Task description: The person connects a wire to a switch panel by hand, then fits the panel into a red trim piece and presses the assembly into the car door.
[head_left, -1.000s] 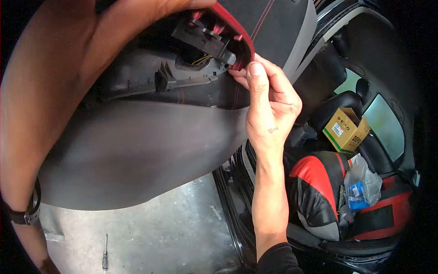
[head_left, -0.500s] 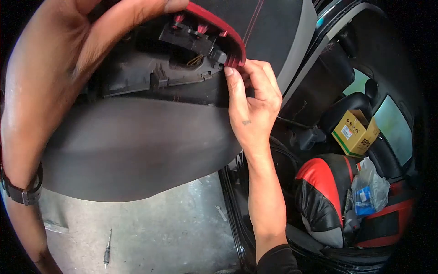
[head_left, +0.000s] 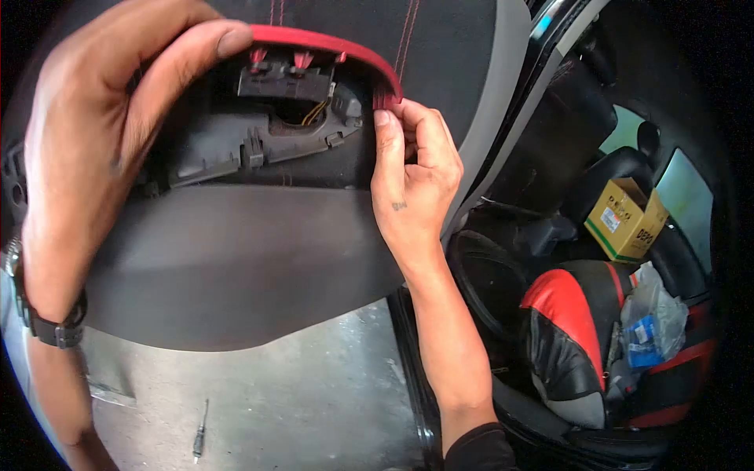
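A curved red trim piece [head_left: 338, 45] stands away from the dark door panel [head_left: 228, 267]. On its underside are red clips and a black switch module [head_left: 284, 83]. My left hand [head_left: 98, 118] is closed on the trim's left end, the thumb on its edge; the other fingers are partly out of sight. At the right end my right hand [head_left: 418, 157] pinches the trim between thumb and fingers. Below the trim lies an opened recess with a grey plastic bracket [head_left: 216, 149]. Thin yellow wires [head_left: 316, 112] show near the module.
On the grey floor [head_left: 306, 400] below the door lies a screwdriver [head_left: 201, 432]. Inside the car to the right are a red and black seat [head_left: 565, 322], a cardboard box [head_left: 624, 222] and a clear plastic bag [head_left: 656, 318] with something blue inside.
The view has shifted, so the door, trim and both hands sit further left. The trim lies more level, with more of its left part showing. Both hands keep their hold.
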A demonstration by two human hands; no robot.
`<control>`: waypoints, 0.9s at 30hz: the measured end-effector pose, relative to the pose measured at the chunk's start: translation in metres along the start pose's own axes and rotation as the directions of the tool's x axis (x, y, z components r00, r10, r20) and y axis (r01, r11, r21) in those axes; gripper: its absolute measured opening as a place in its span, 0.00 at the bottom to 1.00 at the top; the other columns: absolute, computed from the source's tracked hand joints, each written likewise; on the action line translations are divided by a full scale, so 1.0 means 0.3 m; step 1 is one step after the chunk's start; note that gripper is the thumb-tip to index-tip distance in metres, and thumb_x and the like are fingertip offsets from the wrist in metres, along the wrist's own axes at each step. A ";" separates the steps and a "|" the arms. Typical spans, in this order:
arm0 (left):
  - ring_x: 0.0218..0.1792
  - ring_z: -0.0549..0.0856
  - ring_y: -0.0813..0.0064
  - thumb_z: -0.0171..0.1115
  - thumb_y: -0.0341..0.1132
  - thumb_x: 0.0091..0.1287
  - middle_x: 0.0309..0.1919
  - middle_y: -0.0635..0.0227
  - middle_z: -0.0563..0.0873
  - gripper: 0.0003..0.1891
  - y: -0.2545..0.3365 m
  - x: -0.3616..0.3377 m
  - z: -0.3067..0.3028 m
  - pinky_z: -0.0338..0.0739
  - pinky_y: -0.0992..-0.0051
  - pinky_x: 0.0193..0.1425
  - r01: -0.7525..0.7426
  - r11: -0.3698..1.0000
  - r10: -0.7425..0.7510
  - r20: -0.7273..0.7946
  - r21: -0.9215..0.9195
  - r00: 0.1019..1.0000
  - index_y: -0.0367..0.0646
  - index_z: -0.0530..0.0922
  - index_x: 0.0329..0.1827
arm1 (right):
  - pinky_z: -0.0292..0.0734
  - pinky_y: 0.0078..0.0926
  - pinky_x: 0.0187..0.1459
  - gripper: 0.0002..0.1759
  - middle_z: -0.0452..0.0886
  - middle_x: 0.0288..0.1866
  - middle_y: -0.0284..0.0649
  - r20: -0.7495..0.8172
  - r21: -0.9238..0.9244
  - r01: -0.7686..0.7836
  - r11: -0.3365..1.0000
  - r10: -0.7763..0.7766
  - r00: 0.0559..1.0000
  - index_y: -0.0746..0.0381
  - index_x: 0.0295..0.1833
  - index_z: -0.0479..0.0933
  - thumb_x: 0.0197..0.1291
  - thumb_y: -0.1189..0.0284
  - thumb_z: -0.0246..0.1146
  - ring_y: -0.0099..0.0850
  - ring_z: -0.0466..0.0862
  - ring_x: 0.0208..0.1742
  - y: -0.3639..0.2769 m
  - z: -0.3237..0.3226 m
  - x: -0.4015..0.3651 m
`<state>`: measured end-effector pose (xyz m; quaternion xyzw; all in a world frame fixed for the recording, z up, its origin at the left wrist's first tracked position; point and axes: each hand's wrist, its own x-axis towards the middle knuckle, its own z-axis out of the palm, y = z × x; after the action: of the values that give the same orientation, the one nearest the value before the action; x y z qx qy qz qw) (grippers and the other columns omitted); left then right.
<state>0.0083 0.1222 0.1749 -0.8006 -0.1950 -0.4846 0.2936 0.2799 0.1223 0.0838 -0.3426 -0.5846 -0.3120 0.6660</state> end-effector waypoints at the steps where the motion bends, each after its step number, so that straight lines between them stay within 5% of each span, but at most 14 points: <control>1: 0.41 0.88 0.64 0.65 0.34 0.82 0.40 0.56 0.88 0.11 0.008 0.005 0.000 0.80 0.73 0.48 -0.018 1.000 0.018 -0.002 -0.013 1.000 0.32 0.86 0.52 | 0.81 0.30 0.37 0.08 0.85 0.40 0.45 -0.008 0.020 -0.014 1.000 0.014 1.000 0.70 0.53 0.85 0.72 0.80 0.70 0.31 0.86 0.32 -0.002 0.002 -0.004; 9: 0.37 0.87 0.64 0.66 0.32 0.82 0.37 0.56 0.88 0.10 0.029 0.013 -0.003 0.80 0.72 0.46 0.012 1.000 -0.013 -0.021 -0.012 1.000 0.32 0.87 0.48 | 0.83 0.34 0.37 0.13 0.84 0.40 0.45 -0.049 0.071 0.009 0.997 -0.006 0.999 0.69 0.54 0.84 0.65 0.82 0.74 0.35 0.88 0.34 0.013 0.027 -0.022; 15: 0.34 0.86 0.63 0.68 0.33 0.80 0.34 0.57 0.86 0.10 0.004 0.017 0.003 0.79 0.72 0.44 -0.019 1.000 0.019 -0.049 0.012 0.999 0.33 0.87 0.46 | 0.83 0.36 0.36 0.09 0.83 0.39 0.46 -0.073 -0.088 0.053 0.995 -0.060 0.996 0.69 0.51 0.83 0.66 0.84 0.71 0.37 0.87 0.33 0.001 0.051 -0.007; 19: 0.32 0.85 0.59 0.70 0.34 0.78 0.32 0.57 0.85 0.10 0.030 0.016 0.017 0.78 0.70 0.41 -0.095 0.980 0.069 -0.152 -0.172 0.986 0.33 0.87 0.45 | 0.80 0.31 0.35 0.09 0.81 0.37 0.41 -0.081 -0.070 -0.018 0.997 0.012 0.997 0.68 0.51 0.83 0.67 0.84 0.69 0.31 0.83 0.30 -0.014 0.059 -0.015; 24: 0.32 0.84 0.59 0.71 0.34 0.78 0.32 0.56 0.85 0.10 0.003 0.021 0.012 0.78 0.70 0.41 -0.057 0.998 0.054 -0.103 -0.032 0.993 0.33 0.87 0.45 | 0.78 0.27 0.38 0.09 0.83 0.38 0.40 0.022 0.017 -0.171 0.985 0.170 0.985 0.70 0.53 0.84 0.69 0.83 0.69 0.24 0.81 0.34 -0.032 0.025 -0.025; 27: 0.32 0.84 0.59 0.71 0.34 0.78 0.32 0.56 0.85 0.10 0.001 0.020 0.013 0.78 0.69 0.41 -0.054 0.998 0.051 -0.110 -0.026 0.993 0.33 0.87 0.45 | 0.78 0.25 0.41 0.08 0.84 0.40 0.39 0.053 0.065 -0.051 0.997 0.047 0.997 0.70 0.53 0.85 0.71 0.82 0.69 0.24 0.82 0.35 0.033 -0.005 -0.025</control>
<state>0.0138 0.1246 0.1786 -0.7819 -0.1506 -0.5225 0.3047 0.2881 0.1268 0.0753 -0.3424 -0.6031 -0.2670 0.6691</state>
